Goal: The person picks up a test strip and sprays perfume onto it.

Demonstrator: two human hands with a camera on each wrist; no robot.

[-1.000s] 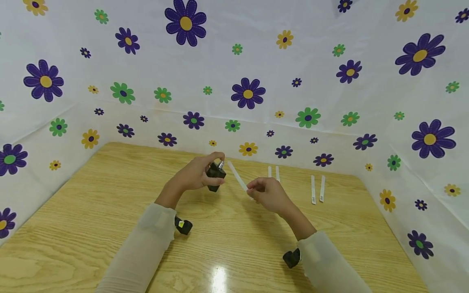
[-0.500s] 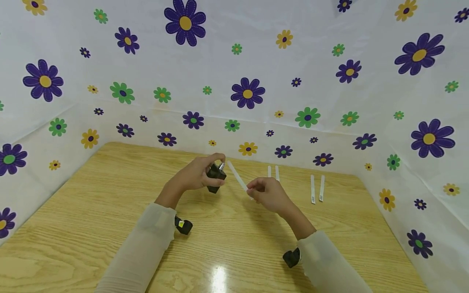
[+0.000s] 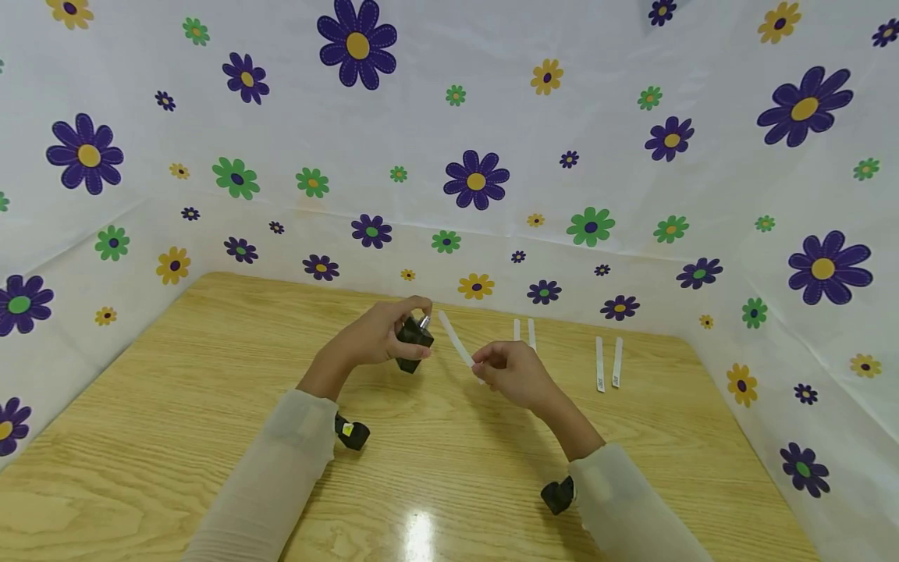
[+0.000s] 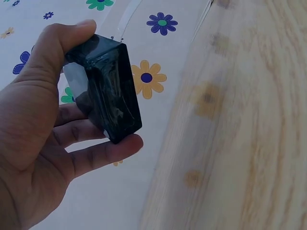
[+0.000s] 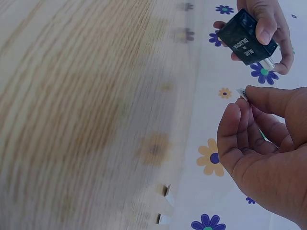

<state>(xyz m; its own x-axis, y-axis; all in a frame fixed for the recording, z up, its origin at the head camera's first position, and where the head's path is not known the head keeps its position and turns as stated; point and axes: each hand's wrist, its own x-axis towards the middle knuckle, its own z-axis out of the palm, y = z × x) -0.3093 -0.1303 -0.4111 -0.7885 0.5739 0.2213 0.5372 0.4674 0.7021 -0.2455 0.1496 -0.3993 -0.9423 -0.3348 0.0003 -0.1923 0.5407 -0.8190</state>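
My left hand (image 3: pixel 368 334) grips a dark perfume bottle (image 3: pixel 414 343) above the table, its index finger on the silver spray nozzle (image 3: pixel 424 321). In the left wrist view the glass bottle (image 4: pixel 112 91) sits between the thumb and the fingers. White lettering shows on the bottle (image 5: pixel 244 40) in the right wrist view. My right hand (image 3: pixel 516 373) pinches one end of a white paper test strip (image 3: pixel 456 337). The strip's far end slants up toward the nozzle, a small gap apart from it. In the right wrist view only the strip's printed end (image 5: pixel 242 93) shows.
Two white strips (image 3: pixel 531 334) lie behind my right hand, partly hidden by it. Two more strips (image 3: pixel 609 364) lie on the wooden table (image 3: pixel 232 375) farther right. A flower-printed white sheet (image 3: pixel 421 109) walls the back and both sides.
The bottle tilts very slightly in the left hand, its lower end a little lower. The strip's far end has shifted barely to the right. Both hands otherwise stay in place.
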